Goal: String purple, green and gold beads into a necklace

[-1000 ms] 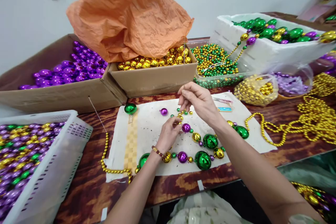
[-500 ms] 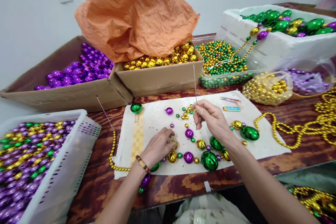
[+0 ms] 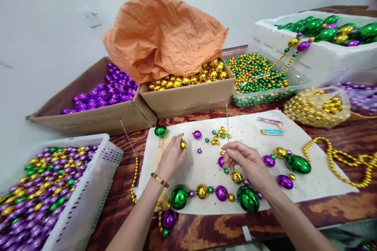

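Left hand (gold bead held) has shifted leftward.

Your work cloth, clock centre: off-white fabric, matt, speckled. Your tabletop: wood-grained, slight sheen. Your bead strand, six o'clock: smooth, mirror-glossy, plastic with a metallic coat by look. Your gold bead: same gloss. Your needle: slim, smooth, metal. Your orange sheet, eleven o'clock: thin, crumpled, low sheen; paper or plastic, undetermined. Your carton, beneath it: matt brown cardboard. Your white box, one o'clock: matt foam. Your knotted bag, two o'clock: clear, wrinkled plastic film. Your basket, nine o'clock: semi-matt, perforated white plastic.
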Motion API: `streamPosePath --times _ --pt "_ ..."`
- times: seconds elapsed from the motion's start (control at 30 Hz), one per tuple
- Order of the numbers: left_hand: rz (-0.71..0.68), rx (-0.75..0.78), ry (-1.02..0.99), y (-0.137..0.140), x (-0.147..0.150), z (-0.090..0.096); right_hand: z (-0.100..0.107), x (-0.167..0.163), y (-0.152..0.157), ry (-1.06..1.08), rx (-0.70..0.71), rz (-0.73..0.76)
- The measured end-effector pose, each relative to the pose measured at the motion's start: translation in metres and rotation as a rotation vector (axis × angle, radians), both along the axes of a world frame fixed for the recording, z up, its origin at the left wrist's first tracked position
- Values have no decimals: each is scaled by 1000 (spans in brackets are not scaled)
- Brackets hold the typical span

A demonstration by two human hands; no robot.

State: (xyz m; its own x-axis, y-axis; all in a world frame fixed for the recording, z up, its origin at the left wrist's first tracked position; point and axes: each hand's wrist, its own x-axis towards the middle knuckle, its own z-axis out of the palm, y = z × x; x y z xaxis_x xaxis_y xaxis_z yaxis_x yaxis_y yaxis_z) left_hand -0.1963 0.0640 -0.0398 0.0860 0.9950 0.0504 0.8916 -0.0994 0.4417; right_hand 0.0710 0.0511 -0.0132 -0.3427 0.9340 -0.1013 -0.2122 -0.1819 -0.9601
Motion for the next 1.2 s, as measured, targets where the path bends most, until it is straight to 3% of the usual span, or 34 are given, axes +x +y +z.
streamPosePath --times 0.2,0.33,0.6,0.7,0.83,0.93,1.03,1.2 --pt "-45 34 118 39 -4 -15 -5 0 4 40 -34 -74" --pt "-110 5 235 41 0 -23 -7 8 4 54 -67 -137" --pt "-97 61 161 35 -1 -24 -16 1 6 70 -91 -94" --pt "27 162 156 38 -11 -13 -20 0 5 50 -101 -94" --pt "340 338 259 46 -43 7 -26 1 5 34 -128 -101" --pt "443 209 332 54 -71 13 -28 0 6 23 -138 -83" --pt "429 26 275 60 -89 9 -30 -4 5 9 -132 -54" --pt "353 43 247 68 -92 2 -32 -5 4 -9 -127 -25"
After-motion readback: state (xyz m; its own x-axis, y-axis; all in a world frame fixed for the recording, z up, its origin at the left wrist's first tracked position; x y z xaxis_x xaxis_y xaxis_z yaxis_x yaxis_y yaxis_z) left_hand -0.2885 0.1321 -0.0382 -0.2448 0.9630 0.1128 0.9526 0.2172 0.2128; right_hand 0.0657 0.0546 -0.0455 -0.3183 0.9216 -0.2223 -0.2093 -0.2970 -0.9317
